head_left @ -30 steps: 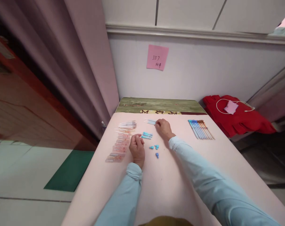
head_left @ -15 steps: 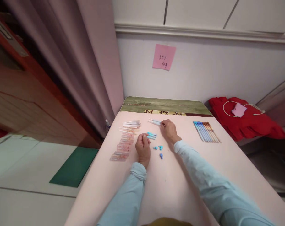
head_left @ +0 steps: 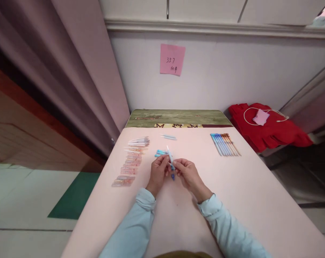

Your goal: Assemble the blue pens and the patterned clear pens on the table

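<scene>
Fingertip to fingertip, the left hand [head_left: 157,172] and right hand [head_left: 188,174] meet over the middle of the pink table [head_left: 248,193], both pinching a slim clear pen barrel [head_left: 169,157] that tilts up and away from the person. A small blue piece [head_left: 173,176] shows just below it between the hands; whether it is held cannot be told. Loose blue parts [head_left: 159,153] lie just beyond the left hand, and two clear tubes [head_left: 168,136] lie farther back. A column of orange-tinted pieces [head_left: 130,165] runs along the left edge, and a row of pens [head_left: 225,144] sits well apart on the right. A pink sticky note [head_left: 172,59] hangs on the wall.
</scene>
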Action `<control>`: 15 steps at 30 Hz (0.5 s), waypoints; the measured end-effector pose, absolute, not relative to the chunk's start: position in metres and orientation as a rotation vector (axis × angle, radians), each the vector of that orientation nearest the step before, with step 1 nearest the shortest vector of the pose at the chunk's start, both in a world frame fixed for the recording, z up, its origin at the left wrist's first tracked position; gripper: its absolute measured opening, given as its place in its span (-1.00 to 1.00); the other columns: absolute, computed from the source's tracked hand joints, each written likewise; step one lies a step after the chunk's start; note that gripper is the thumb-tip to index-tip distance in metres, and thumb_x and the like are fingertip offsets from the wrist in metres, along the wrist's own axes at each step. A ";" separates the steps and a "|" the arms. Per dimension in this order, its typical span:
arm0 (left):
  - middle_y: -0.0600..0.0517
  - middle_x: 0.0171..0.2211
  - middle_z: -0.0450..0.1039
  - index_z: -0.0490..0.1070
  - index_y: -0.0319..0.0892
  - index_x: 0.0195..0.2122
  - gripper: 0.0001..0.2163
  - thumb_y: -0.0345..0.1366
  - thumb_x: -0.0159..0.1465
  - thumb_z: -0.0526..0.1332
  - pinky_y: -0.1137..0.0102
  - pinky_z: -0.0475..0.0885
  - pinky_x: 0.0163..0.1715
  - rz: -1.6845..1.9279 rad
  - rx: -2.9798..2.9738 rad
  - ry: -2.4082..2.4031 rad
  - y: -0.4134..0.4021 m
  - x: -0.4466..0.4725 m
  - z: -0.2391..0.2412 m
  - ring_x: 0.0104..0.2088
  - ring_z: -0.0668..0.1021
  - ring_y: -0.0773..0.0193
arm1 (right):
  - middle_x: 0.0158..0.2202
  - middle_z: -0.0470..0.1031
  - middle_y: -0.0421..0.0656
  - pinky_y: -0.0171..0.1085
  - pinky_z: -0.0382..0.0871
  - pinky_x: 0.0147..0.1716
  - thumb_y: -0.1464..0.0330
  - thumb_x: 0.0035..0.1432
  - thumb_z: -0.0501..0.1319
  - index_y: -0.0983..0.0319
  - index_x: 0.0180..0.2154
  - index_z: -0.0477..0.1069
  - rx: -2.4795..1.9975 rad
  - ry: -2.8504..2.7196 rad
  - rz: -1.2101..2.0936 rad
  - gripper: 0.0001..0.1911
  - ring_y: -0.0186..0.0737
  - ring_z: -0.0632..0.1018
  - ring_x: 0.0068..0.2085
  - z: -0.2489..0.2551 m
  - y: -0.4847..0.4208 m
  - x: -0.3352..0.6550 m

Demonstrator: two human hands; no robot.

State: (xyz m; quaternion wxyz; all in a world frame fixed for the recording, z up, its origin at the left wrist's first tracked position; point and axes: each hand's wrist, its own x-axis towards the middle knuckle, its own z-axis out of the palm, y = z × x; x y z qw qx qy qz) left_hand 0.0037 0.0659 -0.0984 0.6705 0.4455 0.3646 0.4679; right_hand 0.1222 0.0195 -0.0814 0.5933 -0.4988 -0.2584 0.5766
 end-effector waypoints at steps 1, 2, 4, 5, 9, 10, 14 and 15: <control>0.15 -0.66 0.31 0.46 -0.24 -0.30 -0.73 -0.09 0.19 0.29 0.56 0.11 -0.73 1.032 0.994 0.814 0.065 0.004 -0.098 -0.71 0.27 0.50 | -0.62 0.42 -0.27 -0.42 0.16 -0.60 0.18 -0.15 0.45 0.30 -0.44 0.49 -1.145 -0.599 1.361 -0.66 -0.45 0.33 -0.60 -0.082 0.019 0.123; 0.15 -0.66 0.31 0.46 -0.24 -0.31 -0.73 -0.11 0.18 0.30 0.57 0.10 -0.74 1.021 0.978 0.812 0.065 0.005 -0.098 -0.71 0.28 0.50 | -0.61 0.43 -0.26 -0.42 0.16 -0.60 0.18 -0.15 0.45 0.30 -0.45 0.49 -1.133 -0.601 1.377 -0.66 -0.45 0.34 -0.60 -0.082 0.018 0.124; 0.15 -0.64 0.34 0.47 -0.25 -0.32 -0.75 -0.14 0.14 0.34 0.58 0.11 -0.75 1.023 0.929 0.817 0.065 0.005 -0.095 -0.70 0.29 0.51 | -0.60 0.45 -0.24 -0.42 0.17 -0.61 0.16 -0.12 0.44 0.30 -0.44 0.49 -1.119 -0.617 1.401 -0.66 -0.45 0.35 -0.60 -0.084 0.016 0.124; 0.14 -0.62 0.35 0.47 -0.25 -0.33 -0.76 -0.16 0.13 0.35 0.58 0.13 -0.74 1.030 0.901 0.817 0.065 0.005 -0.094 -0.69 0.30 0.51 | -0.59 0.45 -0.23 -0.42 0.16 -0.61 0.15 -0.09 0.43 0.30 -0.44 0.49 -1.120 -0.629 1.398 -0.66 -0.44 0.35 -0.59 -0.085 0.015 0.125; 0.07 -0.52 0.46 0.42 -0.23 -0.34 -0.78 -0.18 0.16 0.33 0.58 0.20 -0.75 0.986 0.812 0.758 0.063 0.002 -0.084 -0.66 0.40 0.46 | -0.54 0.47 -0.22 -0.42 0.12 -0.63 0.11 -0.01 0.38 0.29 -0.43 0.50 -1.153 -0.621 1.245 -0.65 -0.46 0.33 -0.60 -0.083 0.017 0.131; 0.05 -0.51 0.48 0.41 -0.23 -0.33 -0.78 -0.16 0.18 0.31 0.57 0.20 -0.76 0.956 0.805 0.739 0.063 0.000 -0.081 -0.67 0.41 0.44 | -0.54 0.47 -0.22 -0.42 0.11 -0.64 0.11 -0.02 0.38 0.29 -0.42 0.50 -1.164 -0.608 1.196 -0.66 -0.46 0.31 -0.61 -0.082 0.019 0.136; 0.04 -0.53 0.47 0.40 -0.24 -0.29 -0.75 -0.13 0.22 0.27 0.56 0.20 -0.80 0.939 0.802 0.701 0.066 -0.007 -0.074 -0.70 0.42 0.41 | -0.56 0.43 -0.25 -0.40 0.08 -0.64 0.09 0.01 0.35 0.29 -0.39 0.50 -1.243 -0.622 1.010 -0.64 -0.47 0.26 -0.63 -0.078 0.024 0.161; 0.05 -0.53 0.46 0.41 -0.25 -0.28 -0.75 -0.13 0.22 0.27 0.56 0.21 -0.79 0.970 0.799 0.700 0.068 -0.010 -0.073 -0.69 0.42 0.41 | -0.57 0.42 -0.25 -0.40 0.08 -0.64 0.09 0.01 0.34 0.28 -0.39 0.50 -1.282 -0.633 0.951 -0.64 -0.46 0.25 -0.63 -0.078 0.024 0.168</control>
